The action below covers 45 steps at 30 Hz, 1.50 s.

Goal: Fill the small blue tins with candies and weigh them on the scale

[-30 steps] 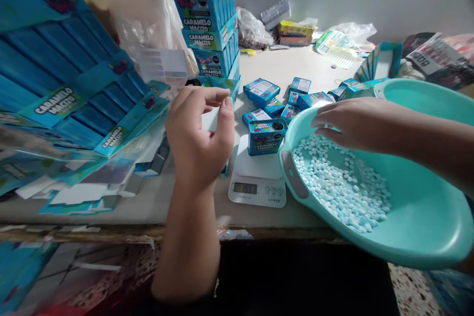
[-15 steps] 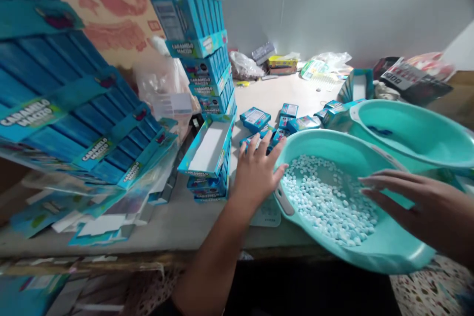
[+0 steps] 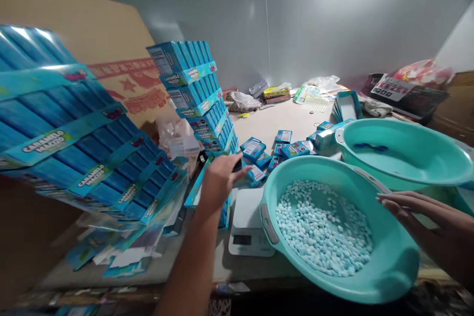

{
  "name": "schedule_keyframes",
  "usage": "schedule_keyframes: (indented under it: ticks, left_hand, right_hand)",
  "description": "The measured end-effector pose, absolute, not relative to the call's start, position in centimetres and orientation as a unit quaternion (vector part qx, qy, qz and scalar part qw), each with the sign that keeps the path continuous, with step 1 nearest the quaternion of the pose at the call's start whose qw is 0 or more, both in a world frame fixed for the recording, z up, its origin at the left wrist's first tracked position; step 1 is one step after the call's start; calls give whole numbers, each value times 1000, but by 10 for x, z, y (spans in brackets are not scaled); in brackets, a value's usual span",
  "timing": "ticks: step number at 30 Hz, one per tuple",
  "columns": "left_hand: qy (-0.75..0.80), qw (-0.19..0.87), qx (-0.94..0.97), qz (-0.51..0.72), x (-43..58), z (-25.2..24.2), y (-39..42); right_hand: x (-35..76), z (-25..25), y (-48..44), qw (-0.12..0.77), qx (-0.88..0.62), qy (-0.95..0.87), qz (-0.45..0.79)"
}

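Some of the digital scale hides behind the basin.

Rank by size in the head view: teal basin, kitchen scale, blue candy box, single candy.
1. Teal basin
2. Kitchen scale
3. Blue candy box
4. Single candy

Scale versus box is unsure: the scale sits nearer the camera.

Mints in the front basin, kitchen scale left, second basin behind
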<state>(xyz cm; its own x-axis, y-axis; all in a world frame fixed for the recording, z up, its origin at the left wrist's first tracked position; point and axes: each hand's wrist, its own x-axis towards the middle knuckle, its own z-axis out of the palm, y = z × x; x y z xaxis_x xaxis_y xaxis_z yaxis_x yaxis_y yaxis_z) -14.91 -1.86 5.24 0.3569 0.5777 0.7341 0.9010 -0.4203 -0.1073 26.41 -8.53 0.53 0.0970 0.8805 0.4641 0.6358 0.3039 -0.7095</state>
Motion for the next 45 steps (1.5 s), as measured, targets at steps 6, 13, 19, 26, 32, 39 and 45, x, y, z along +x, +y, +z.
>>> schedule_keyframes:
  ticks: [6, 13, 19, 26, 32, 39, 45]
  left_hand:
    - [-499, 210, -816, -201, -218, 116, 45]
    - [-478, 186, -832, -211, -242, 98, 81]
    - [-476, 145, -835, -234, -239, 96, 90]
    - [-479, 111, -832, -256, -239, 89, 91]
    - [-528, 109, -774, -332, -242, 66, 91]
    - [-565, 81, -758, -314, -247, 58, 89]
    - [-572, 78, -760, -299, -243, 57, 82]
  right_hand:
    - [250, -6, -75, 500, -539, -657, 167]
    - [248, -22, -73, 461, -521, -685, 217]
    - [249, -17, -73, 413, -535, -713, 186]
    - [254, -34, -69, 406, -533, -726, 155]
    - [261, -49, -62, 410, -470, -781, 11]
    - [256, -37, -65, 391, -452, -801, -48]
    - [258, -42, -66, 381, -460, -801, -39]
